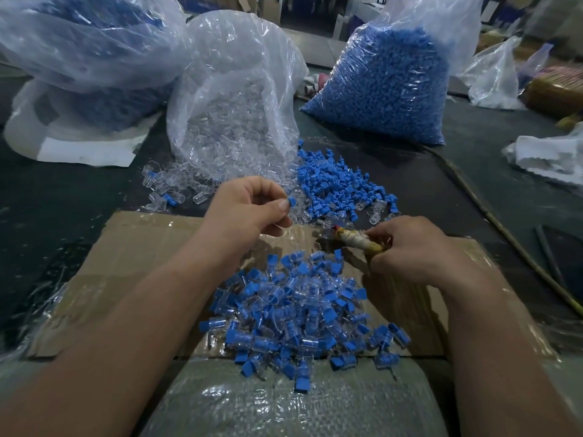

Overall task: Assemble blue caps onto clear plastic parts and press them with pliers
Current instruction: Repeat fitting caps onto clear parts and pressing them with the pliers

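Observation:
My left hand point(249, 209) is raised over the cardboard and pinches a blue cap point(292, 202) between thumb and forefinger; a clear part seems to hang under it, blurred. My right hand point(416, 244) grips the pliers point(356, 242) by their cloth-wrapped handles, jaws pointing left toward the left hand. A heap of assembled blue-and-clear pieces point(303, 320) lies on the cardboard below both hands. Loose blue caps point(337, 184) and loose clear parts point(170, 184) are spread on the dark table beyond.
An open bag of clear parts point(239, 99) stands at centre back. A full bag of blue caps point(388, 83) is to its right and another large bag point(88, 42) at left. Flat cardboard point(142, 247) covers the near table. A thin stick point(504, 234) runs along the right.

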`<state>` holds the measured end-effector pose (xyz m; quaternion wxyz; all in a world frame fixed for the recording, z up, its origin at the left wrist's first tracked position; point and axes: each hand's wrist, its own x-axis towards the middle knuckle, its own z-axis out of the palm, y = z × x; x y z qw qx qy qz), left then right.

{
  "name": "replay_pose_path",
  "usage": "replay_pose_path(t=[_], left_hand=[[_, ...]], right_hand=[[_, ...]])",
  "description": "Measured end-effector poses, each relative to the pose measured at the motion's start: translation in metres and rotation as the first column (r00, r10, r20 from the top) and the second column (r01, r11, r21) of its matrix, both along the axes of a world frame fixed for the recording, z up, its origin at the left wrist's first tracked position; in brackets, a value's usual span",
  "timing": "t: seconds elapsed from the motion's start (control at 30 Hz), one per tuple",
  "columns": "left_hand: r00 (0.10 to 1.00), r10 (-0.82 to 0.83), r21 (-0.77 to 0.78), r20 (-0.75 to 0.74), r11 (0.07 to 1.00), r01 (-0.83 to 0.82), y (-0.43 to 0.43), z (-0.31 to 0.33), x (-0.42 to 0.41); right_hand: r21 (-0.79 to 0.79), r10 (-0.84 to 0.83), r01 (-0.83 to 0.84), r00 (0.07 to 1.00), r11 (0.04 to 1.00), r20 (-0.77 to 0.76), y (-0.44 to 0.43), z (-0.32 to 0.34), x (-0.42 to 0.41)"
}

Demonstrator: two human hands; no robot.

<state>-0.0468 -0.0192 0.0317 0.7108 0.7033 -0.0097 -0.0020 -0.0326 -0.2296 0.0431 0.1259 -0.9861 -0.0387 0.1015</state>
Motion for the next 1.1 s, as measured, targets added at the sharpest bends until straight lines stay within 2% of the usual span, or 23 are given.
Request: replay_pose_path(t=[0.13,0.23,0.37,0.43,0.53,0.77,1.1], left_hand=[[1.0,-0.002,-0.004,-0.003,1.0,0.002,-0.001,0.001,0.0],[1.0,0.003,-0.019,-0.002,1.0,-0.003,-0.001,0.002,-0.001],[0.999,0.034,-0.037,0.014,0.999,-0.034,-0.001,0.003,-0.001],[0.998,0.056,-0.043,0.022,0.998,-0.055,-0.001,0.003,-0.001],[0.995,0.083,-0.039,0.046,0.996,-0.081,-0.002,0.003,-0.001],[0.986,0.111,0.004,0.126,0.994,-0.112,-0.004,0.002,-0.001],[0.979,0.117,0.023,0.166,0.992,-0.123,-0.004,0.0,0.0]], right_hand=[[-0.054,0.013,-0.011,0.999,0.998,0.036,0.002,-0.004,0.002],[-0.045,0.063,-0.057,0.987,0.997,0.149,-0.001,-0.006,0.003],[0.103,0.06,-0.105,0.926,0.989,0.372,0.001,-0.005,0.003],[0.184,0.03,-0.119,0.903,0.976,0.428,0.006,-0.005,-0.001],[0.257,0.04,-0.165,0.901,0.952,0.432,0.014,-0.006,-0.005],[0.251,0.159,-0.268,0.91,0.93,0.382,0.026,-0.009,-0.007],[0.255,0.186,-0.277,0.925,0.926,0.332,0.026,-0.011,-0.006]])
